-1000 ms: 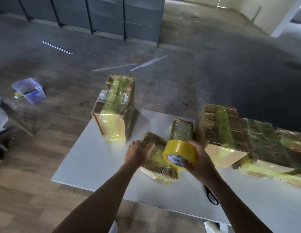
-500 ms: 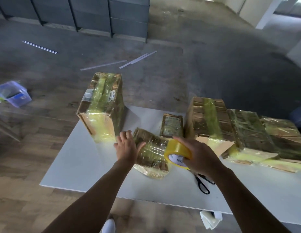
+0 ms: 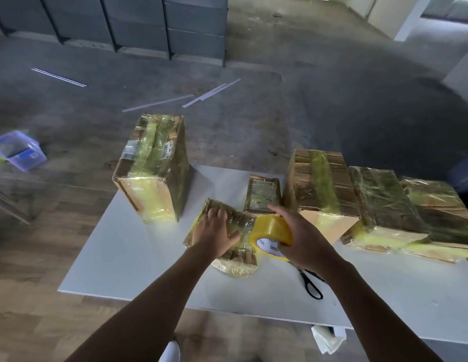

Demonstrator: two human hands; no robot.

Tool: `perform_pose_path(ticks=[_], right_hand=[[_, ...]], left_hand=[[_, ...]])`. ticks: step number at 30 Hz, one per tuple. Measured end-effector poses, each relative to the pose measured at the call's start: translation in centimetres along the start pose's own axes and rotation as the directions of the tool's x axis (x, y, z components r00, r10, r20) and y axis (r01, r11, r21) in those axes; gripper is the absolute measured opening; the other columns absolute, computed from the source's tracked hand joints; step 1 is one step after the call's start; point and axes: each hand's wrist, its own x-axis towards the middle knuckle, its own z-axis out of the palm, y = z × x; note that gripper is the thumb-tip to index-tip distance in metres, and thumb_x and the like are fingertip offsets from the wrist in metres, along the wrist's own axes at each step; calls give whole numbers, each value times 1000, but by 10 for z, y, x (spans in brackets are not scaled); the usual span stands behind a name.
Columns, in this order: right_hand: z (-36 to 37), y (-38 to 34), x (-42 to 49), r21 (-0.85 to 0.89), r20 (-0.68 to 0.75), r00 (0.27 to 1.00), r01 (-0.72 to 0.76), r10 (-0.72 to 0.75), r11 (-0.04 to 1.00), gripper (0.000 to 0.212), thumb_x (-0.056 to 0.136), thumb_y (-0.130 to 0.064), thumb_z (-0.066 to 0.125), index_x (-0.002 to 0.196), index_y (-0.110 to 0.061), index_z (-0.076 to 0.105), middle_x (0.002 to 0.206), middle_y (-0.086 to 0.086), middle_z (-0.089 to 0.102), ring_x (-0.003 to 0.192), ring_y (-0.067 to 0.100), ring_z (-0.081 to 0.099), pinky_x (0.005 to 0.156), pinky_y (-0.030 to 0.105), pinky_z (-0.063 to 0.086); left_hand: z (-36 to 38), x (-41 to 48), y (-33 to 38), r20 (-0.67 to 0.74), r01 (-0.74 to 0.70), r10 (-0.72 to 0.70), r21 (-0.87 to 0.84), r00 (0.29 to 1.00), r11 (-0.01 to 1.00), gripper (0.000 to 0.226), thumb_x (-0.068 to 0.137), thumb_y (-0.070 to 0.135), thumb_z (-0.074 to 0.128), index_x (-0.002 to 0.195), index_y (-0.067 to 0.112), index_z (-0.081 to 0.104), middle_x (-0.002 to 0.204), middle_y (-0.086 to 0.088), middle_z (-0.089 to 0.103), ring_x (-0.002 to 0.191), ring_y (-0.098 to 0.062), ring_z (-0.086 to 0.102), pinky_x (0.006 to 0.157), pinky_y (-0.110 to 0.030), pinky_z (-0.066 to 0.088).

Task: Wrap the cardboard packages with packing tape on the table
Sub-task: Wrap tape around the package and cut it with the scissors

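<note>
A small flat cardboard package [image 3: 234,259], partly covered in yellowish tape, lies at the middle of the white table [image 3: 128,257]. My left hand [image 3: 214,232] presses flat on its top with spread fingers. My right hand [image 3: 302,236] grips a roll of yellow packing tape [image 3: 270,233] at the package's right edge. The tape touches the package. Other taped packages stand around: a tall one [image 3: 153,165] at the left, a small flat one [image 3: 263,194] behind, and three large ones [image 3: 319,184] in a row at the right.
Black-handled scissors [image 3: 310,284] lie on the table just below my right wrist. A clear plastic bin [image 3: 18,150] sits on the floor at far left. White strips [image 3: 212,92] lie on the grey floor beyond the table. Grey cabinets line the back wall.
My left hand has slid from the package's left edge onto its top. The tape roll in my right hand has shifted slightly down along the package's right side.
</note>
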Motion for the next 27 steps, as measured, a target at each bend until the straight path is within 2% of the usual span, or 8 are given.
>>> perform_pose_path(ticks=[2, 5, 9, 11, 13, 16, 22, 27], right_hand=[[1, 0, -3, 88, -39, 999, -22, 26, 996, 66, 68, -33, 62, 131, -34, 45, 123, -10, 50, 112, 11, 50, 89, 21, 36], [5, 2, -2, 57, -91, 996, 7, -2, 998, 58, 62, -43, 55, 119, -32, 53, 113, -14, 47, 100, 4, 48, 82, 20, 37], [12, 18, -2, 20, -95, 995, 30, -28, 999, 57, 77, -32, 67, 129, -42, 48, 121, -13, 47, 107, 3, 47, 86, 21, 41], [16, 26, -5, 53, -69, 997, 43, -39, 998, 66, 81, -23, 66, 137, -47, 40, 129, -7, 50, 115, 10, 49, 92, 24, 44], [16, 28, -8, 67, -68, 997, 37, -32, 997, 66, 79, -25, 60, 138, -48, 39, 130, -4, 53, 116, 13, 51, 94, 28, 45], [8, 27, -10, -119, -91, 991, 85, -96, 989, 65, 72, -40, 46, 137, -44, 44, 119, -6, 57, 105, 15, 55, 81, 26, 47], [-5, 37, -11, -417, -29, 985, 142, -169, 898, 70, 73, -25, 62, 136, -48, 41, 98, -6, 57, 78, 18, 62, 56, 11, 27], [-7, 41, -12, -423, 86, 994, 102, -72, 901, 69, 84, -28, 59, 144, -49, 29, 110, -3, 54, 89, 18, 60, 67, 20, 37]], left_hand=[[1, -1, 1, -15, -36, 36, 29, 999, 999, 52, 89, 58, 52, 115, 13, 47, 114, -4, 53, 106, -21, 54, 90, -29, 45], [5, -5, 7, -48, -144, 142, -38, 989, 989, 30, 95, 41, 54, 110, 14, 54, 114, -2, 54, 105, -17, 52, 83, -25, 41], [13, -10, 8, -81, -179, 168, -161, 982, 970, 20, 93, 29, 58, 107, 15, 63, 109, -4, 55, 109, -22, 52, 88, -30, 44], [14, -12, 8, -96, -138, 120, -208, 988, 968, 23, 91, 30, 60, 105, 13, 63, 107, -6, 56, 108, -24, 52, 91, -32, 43], [14, -11, 9, -59, -89, 78, -213, 995, 973, 30, 90, 35, 60, 109, 12, 61, 110, -7, 56, 111, -24, 51, 94, -32, 40], [11, -7, 11, 18, -23, 28, -224, 999, 974, 43, 89, 46, 60, 116, 13, 56, 117, -5, 53, 115, -22, 48, 96, -33, 41], [7, -4, 17, 99, 42, -23, -191, 995, 981, 52, 84, 60, 58, 114, 18, 52, 121, -3, 48, 117, -21, 45, 95, -33, 41], [5, -3, 23, 132, 71, -56, -115, 990, 991, 54, 82, 64, 55, 111, 19, 49, 121, -3, 45, 117, -21, 42, 94, -35, 42]])
